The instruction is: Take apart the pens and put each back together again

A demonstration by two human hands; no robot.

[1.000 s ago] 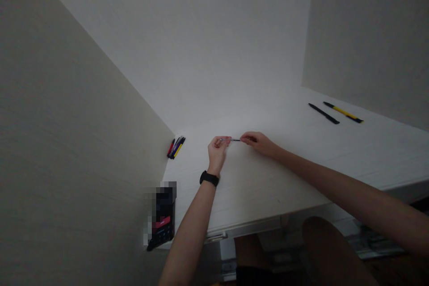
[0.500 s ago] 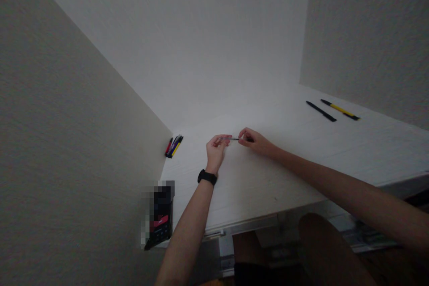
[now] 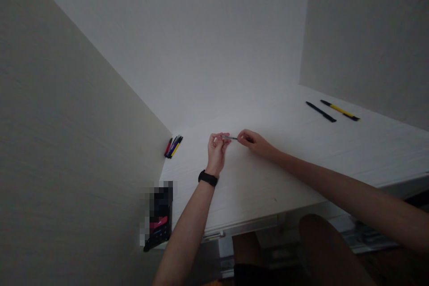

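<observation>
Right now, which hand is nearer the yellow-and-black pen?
Right. The right hand stops short of the yellow-and-black pen across the desk; the left hand is farther off, beyond the right hand.

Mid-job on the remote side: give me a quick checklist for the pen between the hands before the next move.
Left hand grip on the thin pen: ok, fingertips pinch one end.
Right hand grip on the thin pen: ok, fingers at the other end.
Pen tip: cannot tell, too small.
Pen bunch in the corner of the white desk: ok, apart from both hands.
Black pen and yellow-and-black pen: ok, lying apart from the hands.
</observation>
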